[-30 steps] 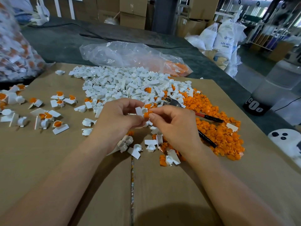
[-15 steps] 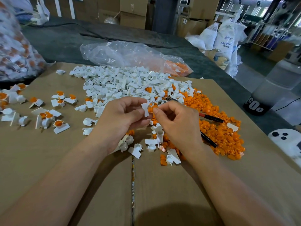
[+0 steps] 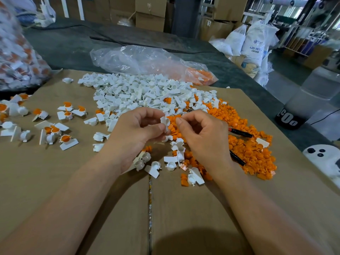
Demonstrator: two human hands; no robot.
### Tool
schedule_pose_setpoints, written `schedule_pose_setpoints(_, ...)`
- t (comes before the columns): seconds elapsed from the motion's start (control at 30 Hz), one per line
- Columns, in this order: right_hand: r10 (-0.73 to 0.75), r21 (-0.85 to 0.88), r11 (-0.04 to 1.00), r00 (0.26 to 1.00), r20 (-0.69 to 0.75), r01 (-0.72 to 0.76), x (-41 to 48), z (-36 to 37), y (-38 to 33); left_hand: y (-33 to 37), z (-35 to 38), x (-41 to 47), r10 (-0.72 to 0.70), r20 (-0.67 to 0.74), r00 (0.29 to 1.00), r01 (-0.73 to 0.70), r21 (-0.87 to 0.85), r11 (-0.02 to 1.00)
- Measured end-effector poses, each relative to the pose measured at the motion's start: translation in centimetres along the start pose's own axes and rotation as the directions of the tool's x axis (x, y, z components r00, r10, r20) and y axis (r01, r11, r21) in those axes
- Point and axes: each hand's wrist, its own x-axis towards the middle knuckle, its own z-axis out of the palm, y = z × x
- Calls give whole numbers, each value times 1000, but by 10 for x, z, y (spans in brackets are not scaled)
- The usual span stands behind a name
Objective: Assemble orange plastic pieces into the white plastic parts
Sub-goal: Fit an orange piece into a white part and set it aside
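One white part (image 3: pixel 164 122) (left hand (image 3: pixel 136 130)) beside orange piece (image 3: pixel 172 119) (right hand (image 3: pixel 201 134))

Stacked cardboard boxes (image 3: pixel 150 13) along the back, white sacks (image 3: pixel 255 41) at right, metal racks (image 3: pixel 298 41) behind them, grey floor (image 3: pixel 287 69)

Brown cardboard (image 3: pixel 184 208) covers a dark grey tabletop (image 3: pixel 64 46). On it, white parts (image 3: pixel 139 92) at centre meet orange pieces (image 3: pixel 248 144) at right, crossed by black handles (image 3: pixel 241 133) tipped red. At left lie filled parts (image 3: pixel 65 138), white with orange centres, and at upper right a white sack (image 3: pixel 255 43) carries blue print.
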Motion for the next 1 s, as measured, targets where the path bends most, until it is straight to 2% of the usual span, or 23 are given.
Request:
schedule_pose_setpoints(0.27, 4, -74, 997, 996, 91, 3, -1, 3, -1, 0, 3, -2, 23, 18, 1000, -23, 28, 999)
schedule_pose_setpoints(0.37, 23, -94, 996, 992, 123, -12, -1, 2, 0, -1, 4, -4, 63, 5, 998, -64, 112, 992)
schedule_pose_setpoints(0.7, 62, -73, 996, 994, 90, -55, -5, 4, 0, -4, 8, -6, 138, -35, 990, -126, 227, 966)
schedule_pose_setpoints(0.87, -22, -35, 999, 990, 142, 27, -4, 2, -1, -2, 5, -4, 123, -43, 992, -116, 133, 984)
schedule_pose_setpoints(1.0, -8, 100, 995, 989, 150, -7, -3, 0, 0, -3, 2, -2, 66, -35, 997, -65, 15, 998)
